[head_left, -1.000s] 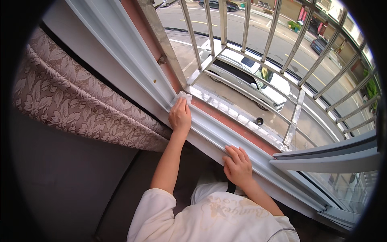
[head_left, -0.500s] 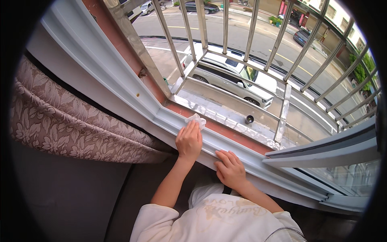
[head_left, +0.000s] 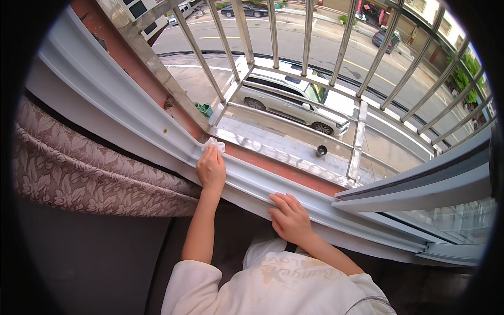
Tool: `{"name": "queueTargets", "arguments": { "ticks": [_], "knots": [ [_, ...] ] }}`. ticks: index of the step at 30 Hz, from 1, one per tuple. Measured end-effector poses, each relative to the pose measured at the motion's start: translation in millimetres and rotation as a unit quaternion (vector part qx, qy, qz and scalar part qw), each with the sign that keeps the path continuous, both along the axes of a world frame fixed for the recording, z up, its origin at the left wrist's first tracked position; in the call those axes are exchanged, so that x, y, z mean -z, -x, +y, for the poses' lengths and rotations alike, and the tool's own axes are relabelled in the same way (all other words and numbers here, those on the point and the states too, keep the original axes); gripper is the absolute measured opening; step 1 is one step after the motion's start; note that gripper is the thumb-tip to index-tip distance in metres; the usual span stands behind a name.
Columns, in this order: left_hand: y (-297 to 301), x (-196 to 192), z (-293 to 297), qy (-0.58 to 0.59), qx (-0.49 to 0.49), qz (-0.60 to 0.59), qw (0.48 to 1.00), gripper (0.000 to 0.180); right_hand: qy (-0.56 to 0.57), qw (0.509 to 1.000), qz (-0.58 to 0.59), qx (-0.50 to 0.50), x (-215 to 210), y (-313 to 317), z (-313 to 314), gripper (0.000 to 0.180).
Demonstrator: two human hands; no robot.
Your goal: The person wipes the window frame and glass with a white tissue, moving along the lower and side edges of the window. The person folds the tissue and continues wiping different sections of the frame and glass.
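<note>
My left hand (head_left: 211,170) is closed on a crumpled white tissue (head_left: 214,145). It presses the tissue against the white window frame (head_left: 252,178), close to the corner where the lower rail meets the left side. My right hand (head_left: 292,216) lies on the same rail farther right, fingers stretched out and nothing held in them. Part of the tissue is hidden under my left fingers.
Outside the frame runs a reddish ledge (head_left: 283,169), then metal security bars (head_left: 310,39). A dark round pot (head_left: 321,151) sits beyond it. An open window sash (head_left: 420,190) juts in at right; a patterned curtain (head_left: 94,168) hangs at left.
My left hand has slid leftward along the rail with the tissue, to the corner. My right hand stays on the rail at nearly the same spot. The view has shifted slightly.
</note>
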State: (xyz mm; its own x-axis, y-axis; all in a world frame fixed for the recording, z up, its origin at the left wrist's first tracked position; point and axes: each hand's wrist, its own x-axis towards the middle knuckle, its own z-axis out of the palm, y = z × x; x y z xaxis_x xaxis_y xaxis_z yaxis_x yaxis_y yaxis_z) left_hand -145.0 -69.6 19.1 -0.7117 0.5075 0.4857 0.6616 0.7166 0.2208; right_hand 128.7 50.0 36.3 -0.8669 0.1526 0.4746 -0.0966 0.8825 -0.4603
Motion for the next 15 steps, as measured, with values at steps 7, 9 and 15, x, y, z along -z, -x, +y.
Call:
{"name": "queueTargets", "arguments": {
  "ticks": [7,9,15],
  "knots": [
    [-123.3,-8.0,39.3,-0.030,0.133,-0.019,0.990,0.024,0.160,0.987,0.029,0.017,-4.0,-1.4,1.9,0.020],
    [-147.2,-4.6,44.8,-0.033,0.158,-0.022,0.987,0.023,0.237,0.970,0.038,0.044,-5.9,-2.8,2.5,0.020],
    [-138.3,-10.6,49.8,-0.104,0.163,-0.073,0.978,0.018,0.335,0.938,0.031,0.086,-11.0,1.3,13.7,0.022]
  ]
}}
